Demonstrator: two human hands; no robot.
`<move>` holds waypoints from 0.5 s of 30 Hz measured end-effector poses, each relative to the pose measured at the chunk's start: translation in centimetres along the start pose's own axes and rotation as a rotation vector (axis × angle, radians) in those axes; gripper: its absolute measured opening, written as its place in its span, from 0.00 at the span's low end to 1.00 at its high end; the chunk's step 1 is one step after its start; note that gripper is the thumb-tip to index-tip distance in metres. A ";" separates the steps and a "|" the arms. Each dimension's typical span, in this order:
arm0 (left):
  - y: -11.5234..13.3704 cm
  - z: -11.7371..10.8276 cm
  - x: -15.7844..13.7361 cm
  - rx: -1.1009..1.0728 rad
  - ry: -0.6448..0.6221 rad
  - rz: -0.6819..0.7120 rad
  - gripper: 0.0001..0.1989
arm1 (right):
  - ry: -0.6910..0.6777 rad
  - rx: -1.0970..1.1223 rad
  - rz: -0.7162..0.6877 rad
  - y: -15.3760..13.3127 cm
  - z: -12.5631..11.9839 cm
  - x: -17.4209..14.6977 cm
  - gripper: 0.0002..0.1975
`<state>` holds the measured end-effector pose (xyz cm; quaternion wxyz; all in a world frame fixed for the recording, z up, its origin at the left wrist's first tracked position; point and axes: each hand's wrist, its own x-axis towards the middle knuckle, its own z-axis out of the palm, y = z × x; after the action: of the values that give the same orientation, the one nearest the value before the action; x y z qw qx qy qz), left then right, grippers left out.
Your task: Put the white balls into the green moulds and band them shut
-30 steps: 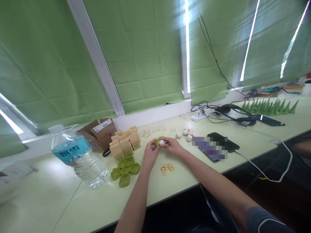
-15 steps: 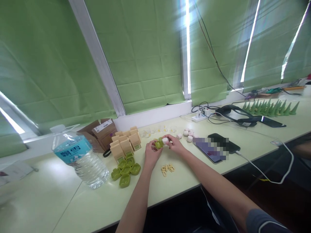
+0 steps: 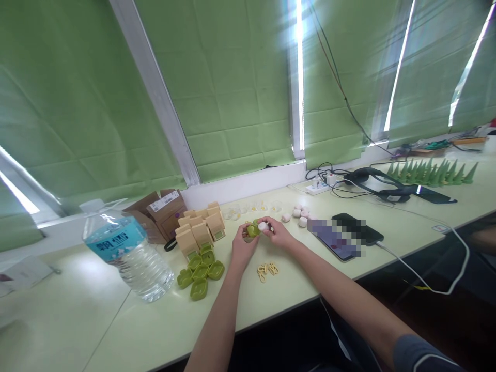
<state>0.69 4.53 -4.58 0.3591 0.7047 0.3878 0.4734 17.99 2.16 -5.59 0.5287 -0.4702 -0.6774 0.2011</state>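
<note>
Over the pale tabletop [image 3: 289, 284], the person's left hand [image 3: 243, 249] gripped an olive-green piece [image 3: 252, 230], while the right hand [image 3: 279, 234] pinched a white piece [image 3: 263, 227] right beside it. Yellow loops [image 3: 265, 269] lay nearer the person; green cups [image 3: 200, 270] sat leftward, pinkish lumps [image 3: 303, 221] rightward.

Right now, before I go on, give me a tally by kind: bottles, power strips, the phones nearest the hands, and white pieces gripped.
Bottle: 1
Power strip: 1
Phones nearest the hands: 2
White piece in the right hand: 1
Total: 5
</note>
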 end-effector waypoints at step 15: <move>0.8 0.4 -0.4 -0.086 -0.100 -0.019 0.26 | 0.010 0.041 -0.042 0.3 0.0 0.1 0.17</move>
<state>1.09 3.77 -4.18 0.4126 0.7075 0.3554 0.4503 18.11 2.35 -5.77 0.5457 -0.4463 -0.6801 0.2013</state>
